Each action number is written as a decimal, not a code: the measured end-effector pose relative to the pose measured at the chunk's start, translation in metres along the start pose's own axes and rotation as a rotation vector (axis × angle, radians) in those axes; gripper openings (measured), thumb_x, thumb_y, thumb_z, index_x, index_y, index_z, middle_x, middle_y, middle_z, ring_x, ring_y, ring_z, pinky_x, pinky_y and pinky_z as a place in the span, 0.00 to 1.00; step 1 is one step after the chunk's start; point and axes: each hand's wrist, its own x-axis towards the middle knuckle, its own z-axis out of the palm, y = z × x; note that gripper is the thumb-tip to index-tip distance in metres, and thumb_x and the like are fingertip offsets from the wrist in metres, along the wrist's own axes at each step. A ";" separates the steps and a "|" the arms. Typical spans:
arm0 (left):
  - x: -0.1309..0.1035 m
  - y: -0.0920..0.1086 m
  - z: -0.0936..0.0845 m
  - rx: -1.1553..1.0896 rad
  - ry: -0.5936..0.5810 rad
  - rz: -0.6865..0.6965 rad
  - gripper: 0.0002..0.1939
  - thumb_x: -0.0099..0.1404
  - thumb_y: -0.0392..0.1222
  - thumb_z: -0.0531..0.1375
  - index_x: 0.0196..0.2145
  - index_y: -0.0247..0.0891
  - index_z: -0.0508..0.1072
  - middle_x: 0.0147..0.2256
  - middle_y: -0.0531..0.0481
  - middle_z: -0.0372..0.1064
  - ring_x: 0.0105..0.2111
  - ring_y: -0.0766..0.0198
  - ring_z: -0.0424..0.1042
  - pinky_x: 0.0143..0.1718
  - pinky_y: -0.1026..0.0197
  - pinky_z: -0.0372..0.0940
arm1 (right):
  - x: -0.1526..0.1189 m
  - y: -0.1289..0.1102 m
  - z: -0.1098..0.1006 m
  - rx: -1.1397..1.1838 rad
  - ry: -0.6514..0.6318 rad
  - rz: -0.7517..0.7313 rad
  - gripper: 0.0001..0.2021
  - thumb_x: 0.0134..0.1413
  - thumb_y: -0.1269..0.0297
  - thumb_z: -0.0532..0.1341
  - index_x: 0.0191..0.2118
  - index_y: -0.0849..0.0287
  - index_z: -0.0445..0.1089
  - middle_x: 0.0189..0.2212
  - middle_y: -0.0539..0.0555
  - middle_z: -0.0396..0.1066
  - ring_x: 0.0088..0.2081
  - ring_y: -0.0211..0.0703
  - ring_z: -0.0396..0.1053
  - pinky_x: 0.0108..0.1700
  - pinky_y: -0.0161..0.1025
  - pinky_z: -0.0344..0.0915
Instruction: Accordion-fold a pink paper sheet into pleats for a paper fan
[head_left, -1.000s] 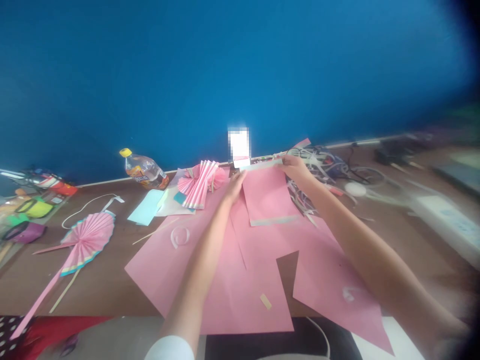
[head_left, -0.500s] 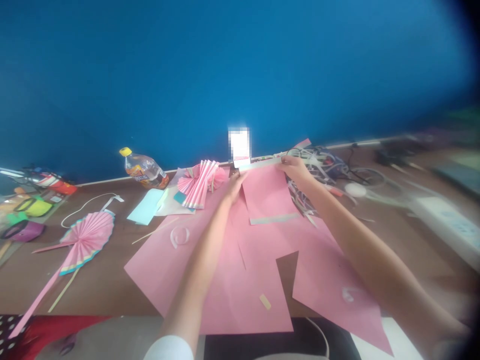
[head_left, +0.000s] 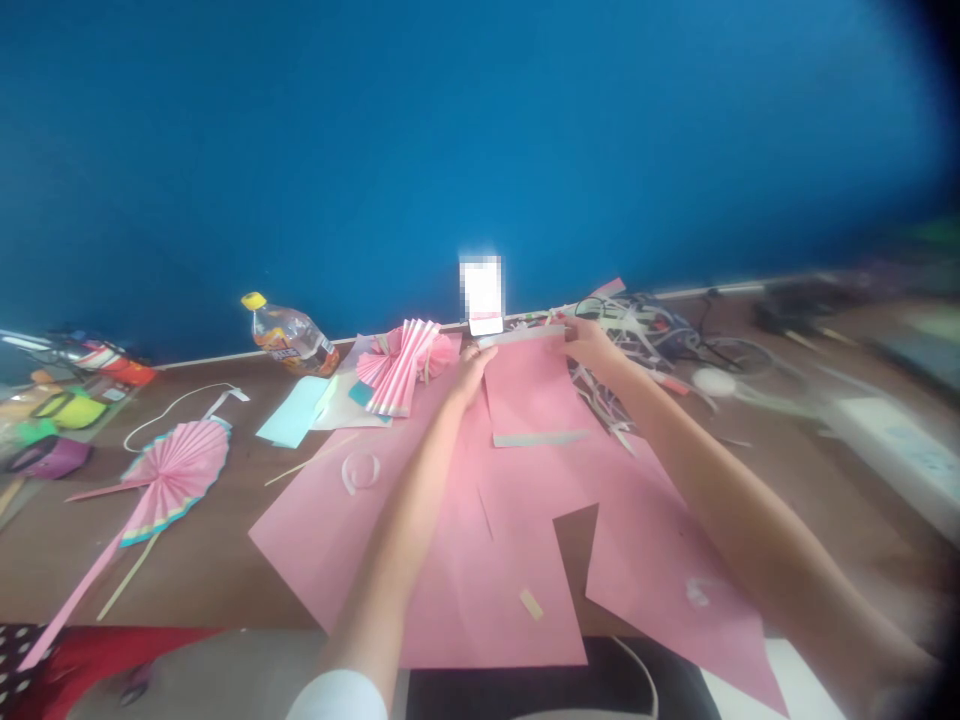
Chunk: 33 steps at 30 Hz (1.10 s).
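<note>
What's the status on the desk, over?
Left hand at pink sheet, far left corner; right hand, far right. Pale bands, far and near edges. Tangled strips beside right hand.

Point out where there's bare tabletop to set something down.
Bare tabletop shows between the leftmost pink fan and the large pink sheet; another patch lies between the right forearm and the blurred white bar. Crowded: around the right hand, with tangled strips, and the far left corner.
</note>
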 end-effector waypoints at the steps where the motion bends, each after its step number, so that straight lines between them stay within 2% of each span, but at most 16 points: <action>1: 0.000 0.000 0.000 -0.026 0.002 -0.023 0.17 0.59 0.52 0.63 0.41 0.39 0.77 0.39 0.47 0.77 0.46 0.53 0.73 0.55 0.48 0.62 | 0.000 0.000 0.000 0.019 -0.005 0.018 0.18 0.31 0.64 0.70 0.34 0.59 0.71 0.22 0.50 0.72 0.27 0.45 0.71 0.31 0.41 0.68; 4: 0.000 0.001 0.000 -0.107 -0.020 -0.032 0.19 0.58 0.52 0.63 0.44 0.39 0.75 0.41 0.47 0.77 0.45 0.55 0.74 0.55 0.48 0.62 | 0.000 0.001 0.000 0.065 -0.003 0.040 0.16 0.33 0.63 0.70 0.33 0.59 0.71 0.23 0.51 0.72 0.28 0.46 0.71 0.33 0.42 0.68; 7: -0.001 0.003 0.001 -0.108 -0.029 0.014 0.20 0.59 0.52 0.63 0.46 0.41 0.74 0.43 0.48 0.75 0.45 0.56 0.73 0.54 0.49 0.62 | 0.000 0.002 0.001 0.048 0.027 0.026 0.14 0.33 0.61 0.70 0.29 0.59 0.70 0.21 0.51 0.71 0.27 0.46 0.70 0.31 0.41 0.67; 10: -0.004 0.007 0.002 -0.014 0.044 0.056 0.18 0.59 0.52 0.63 0.46 0.44 0.74 0.44 0.50 0.75 0.47 0.56 0.72 0.53 0.52 0.63 | 0.001 0.005 0.000 0.008 0.054 0.018 0.13 0.32 0.61 0.70 0.26 0.58 0.68 0.20 0.49 0.68 0.26 0.44 0.68 0.30 0.40 0.66; 13: -0.005 0.012 0.003 0.071 0.103 0.108 0.14 0.59 0.49 0.64 0.41 0.42 0.75 0.42 0.49 0.74 0.45 0.57 0.71 0.50 0.55 0.64 | 0.003 0.008 -0.002 -0.066 0.053 -0.010 0.13 0.33 0.64 0.68 0.30 0.58 0.70 0.23 0.50 0.70 0.28 0.44 0.69 0.32 0.40 0.66; 16: -0.006 0.015 0.004 0.130 0.115 0.168 0.11 0.59 0.48 0.64 0.38 0.40 0.75 0.42 0.47 0.74 0.45 0.56 0.71 0.50 0.56 0.63 | 0.003 0.005 -0.002 -0.263 0.084 -0.143 0.16 0.38 0.68 0.63 0.39 0.58 0.73 0.31 0.54 0.74 0.34 0.47 0.71 0.37 0.42 0.66; 19: -0.006 0.016 0.005 0.161 0.051 0.214 0.10 0.61 0.47 0.62 0.38 0.40 0.76 0.43 0.46 0.75 0.47 0.56 0.71 0.52 0.55 0.62 | 0.000 -0.001 0.000 -0.559 0.105 -0.377 0.14 0.45 0.69 0.60 0.41 0.58 0.75 0.40 0.58 0.76 0.43 0.51 0.70 0.46 0.45 0.63; 22: -0.007 0.016 0.007 0.193 0.004 0.237 0.08 0.62 0.43 0.61 0.38 0.40 0.75 0.43 0.46 0.75 0.48 0.56 0.71 0.53 0.54 0.62 | -0.004 -0.006 0.004 -0.792 0.060 -0.518 0.11 0.53 0.67 0.58 0.38 0.57 0.77 0.42 0.59 0.76 0.46 0.54 0.67 0.49 0.47 0.59; 27: -0.007 0.016 0.008 0.283 -0.022 0.299 0.07 0.62 0.37 0.58 0.36 0.39 0.75 0.43 0.45 0.75 0.47 0.56 0.72 0.52 0.53 0.62 | -0.006 -0.004 0.008 -1.029 -0.056 -0.582 0.12 0.58 0.70 0.54 0.34 0.58 0.76 0.37 0.58 0.76 0.44 0.53 0.66 0.46 0.44 0.56; 33: -0.009 0.025 0.003 0.686 -0.130 0.368 0.09 0.58 0.32 0.59 0.35 0.41 0.76 0.43 0.44 0.74 0.49 0.51 0.68 0.55 0.50 0.59 | -0.006 0.003 0.011 -1.218 -0.204 -0.648 0.12 0.59 0.72 0.53 0.37 0.59 0.75 0.38 0.59 0.75 0.42 0.51 0.65 0.43 0.43 0.53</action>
